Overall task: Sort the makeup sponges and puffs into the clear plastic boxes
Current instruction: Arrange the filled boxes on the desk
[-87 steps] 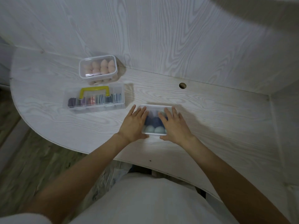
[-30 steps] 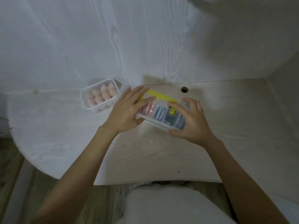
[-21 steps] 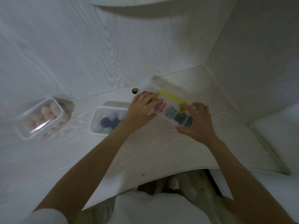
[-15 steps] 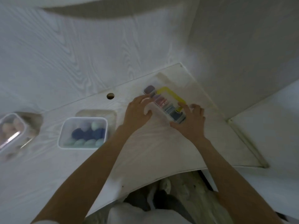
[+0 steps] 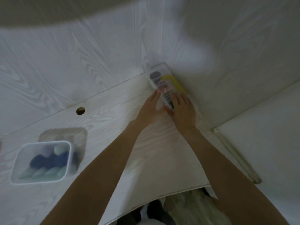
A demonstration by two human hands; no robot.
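A long clear box [image 5: 159, 79] with a yellow handle [image 5: 176, 83] and a row of coloured puffs inside lies on the desk in the back right corner, against the wall. My left hand [image 5: 150, 108] lies along its left side, fingers straight and touching it. My right hand [image 5: 184, 108] covers its near end, thumb on one side and fingers over the top. A square clear box [image 5: 16, 163] with blue, green and lilac sponges [image 5: 48, 161] stands at the near left, away from both hands. The view is blurred.
The white wood-grain desk [image 5: 113, 127] has a round cable hole [image 5: 80, 110] near its back edge. Walls close the back and the right side. A white ledge [image 5: 259, 135] adjoins the desk at the right. The desk's front edge curves just before my body.
Both hands carried the long yellow-handled box from the left across to the back right corner and set it against the wall. The view swung right, and the pink-sponge box left the frame.
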